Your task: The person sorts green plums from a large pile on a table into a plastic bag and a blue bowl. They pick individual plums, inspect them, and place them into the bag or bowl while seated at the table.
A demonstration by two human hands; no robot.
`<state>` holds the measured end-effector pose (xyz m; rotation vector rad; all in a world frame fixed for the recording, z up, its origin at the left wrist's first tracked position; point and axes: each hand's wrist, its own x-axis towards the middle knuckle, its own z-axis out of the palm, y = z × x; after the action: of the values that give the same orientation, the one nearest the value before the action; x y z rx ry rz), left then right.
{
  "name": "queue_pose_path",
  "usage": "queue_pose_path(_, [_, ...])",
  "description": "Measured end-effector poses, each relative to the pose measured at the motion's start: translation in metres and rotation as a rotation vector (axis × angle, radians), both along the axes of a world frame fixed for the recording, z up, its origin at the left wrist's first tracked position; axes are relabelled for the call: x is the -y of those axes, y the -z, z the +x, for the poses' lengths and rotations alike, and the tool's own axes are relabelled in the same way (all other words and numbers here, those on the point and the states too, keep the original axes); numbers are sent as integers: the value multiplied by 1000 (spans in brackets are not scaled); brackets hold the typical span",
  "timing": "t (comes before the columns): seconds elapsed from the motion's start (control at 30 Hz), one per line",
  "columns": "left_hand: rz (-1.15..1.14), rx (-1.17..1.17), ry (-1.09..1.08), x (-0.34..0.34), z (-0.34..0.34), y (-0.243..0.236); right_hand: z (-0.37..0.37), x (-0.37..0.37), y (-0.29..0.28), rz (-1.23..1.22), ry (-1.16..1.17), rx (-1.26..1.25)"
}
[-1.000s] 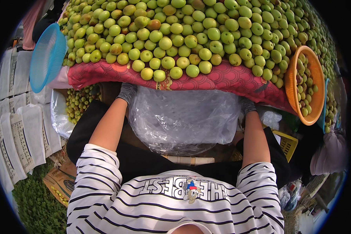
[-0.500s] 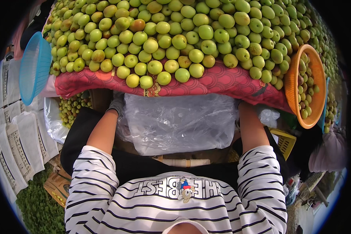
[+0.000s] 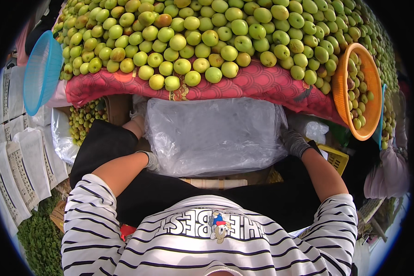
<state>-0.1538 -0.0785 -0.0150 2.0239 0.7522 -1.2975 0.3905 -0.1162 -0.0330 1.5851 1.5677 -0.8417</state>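
Observation:
A box-shaped thing wrapped in clear plastic sheeting [image 3: 216, 138] lies between my legs, its plastic fairly smooth on top. My left hand [image 3: 151, 161], in a grey glove, is at the lower left corner of the plastic; its fingers are mostly hidden there. On the other side, my gloved right hand [image 3: 295, 141] lies along the right edge with fingers stretched toward the far corner. Just beyond the plastic, a red patterned cloth [image 3: 262, 85] hangs under a big heap of green, partly brownish jujube-like fruits [image 3: 207, 37].
An orange basket [image 3: 376, 112] holding fruits leans at the right, and a blue basket [image 3: 32, 83] stands at the far left. Smaller fruits [image 3: 85, 120] sit by my left knee. A yellow crate [image 3: 335, 158] is beyond my right hand; printed white sacks [image 3: 32, 158] lie at left.
Both hands have come back toward me from under the cloth's edge, left to the near corner, right along the side. The plastic now looks flatter and more spread out.

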Motion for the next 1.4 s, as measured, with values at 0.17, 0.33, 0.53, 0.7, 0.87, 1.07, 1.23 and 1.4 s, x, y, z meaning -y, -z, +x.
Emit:
queue_pose_path(0.17, [-15, 17, 1, -1, 16, 12, 12, 61, 66, -196, -126, -234])
queue_pose_path(0.33, [-24, 6, -16, -9, 16, 19, -5, 74, 104, -187, 10, -201])
queue_pose_path(0.53, [-53, -3, -23, -7, 5, 14, -14, 61, 75, -117, 75, -148])
queue_pose_path(0.7, [-26, -18, -46, -36, 2, 18, -10, 58, 62, -72, 113, -127])
queue_pose_path(0.87, [-55, 32, -24, -29, 24, 18, -14, 49, 62, -9, 150, -99])
queue_pose_path(1.07, [20, 24, -67, -70, 40, 35, -22, 7, 72, 179, 261, -39])
queue_pose_path(1.23, [230, -19, -292, -152, 10, 43, 6, -61, 72, 365, 445, 26])
queue_pose_path(1.4, [407, 37, -486, -192, 9, 69, -26, -44, 73, 405, 451, 10])
